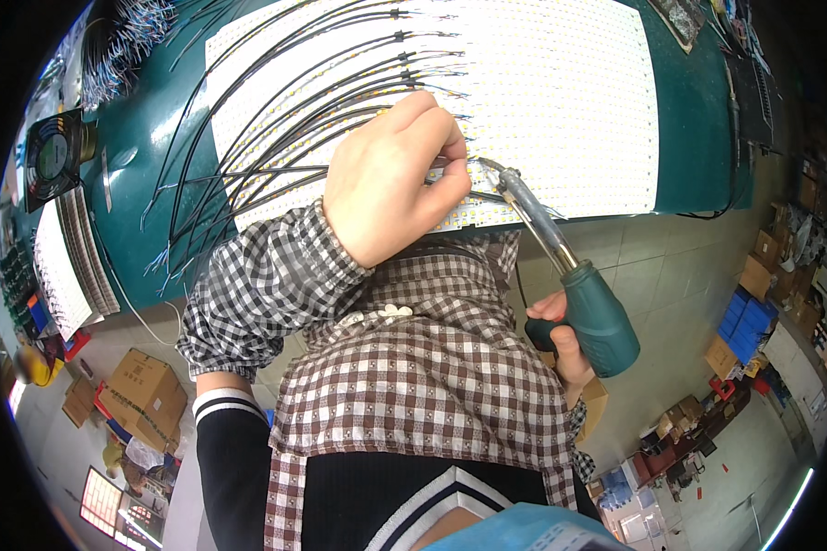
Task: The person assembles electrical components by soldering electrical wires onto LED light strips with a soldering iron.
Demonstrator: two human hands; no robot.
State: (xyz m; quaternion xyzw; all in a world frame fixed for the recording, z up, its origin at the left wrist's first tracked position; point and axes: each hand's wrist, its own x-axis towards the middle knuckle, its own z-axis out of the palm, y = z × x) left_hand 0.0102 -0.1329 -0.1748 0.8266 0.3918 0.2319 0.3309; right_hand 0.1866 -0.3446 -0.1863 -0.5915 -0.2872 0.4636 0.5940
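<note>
A white LED board [570,101] dotted with rows of small yellowish LEDs lies in front of me. Several black cables [276,106] curve over its left half, their thin stripped wire ends along the middle. My left hand [386,179] rests low over the board's near part, its thumb and fingers pinched on a cable end; the fingers partly hide it. From the right, my right hand [565,347] grips the green handle of a soldering iron [603,317]. The iron's metal tip comes down at the board just right of my left fingertips.
The board lies on a green table [703,119]. A small black fan [57,158] stands at the left, with a stack of white boards [69,266] nearer. A bundle of wires [124,50] sits far left. Cardboard boxes [142,399] stand on the floor.
</note>
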